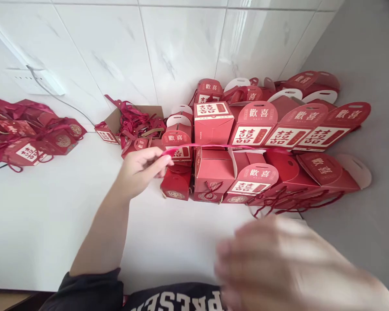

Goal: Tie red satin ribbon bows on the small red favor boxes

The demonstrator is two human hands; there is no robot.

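Note:
My left hand (143, 169) pinches one end of a thin red ribbon (214, 146) between thumb and fingers. The ribbon stretches to the right in front of stacked red gift boxes (253, 129) with white labels and rounded handle flaps. Its far end is lost among the boxes. Close to the camera, my right hand (262, 263) is smeared by motion, so its fingers cannot be read. It is over the lower right of the white tabletop (168, 242), apart from the ribbon.
An open carton (115, 121) full of red ribbons stands by the tiled wall, left of the stack. More gift boxes with ribbon bows (32, 134) are at the far left. A cable (65, 101) runs down from a wall socket (35, 81). A grey wall (359, 56) bounds the right side.

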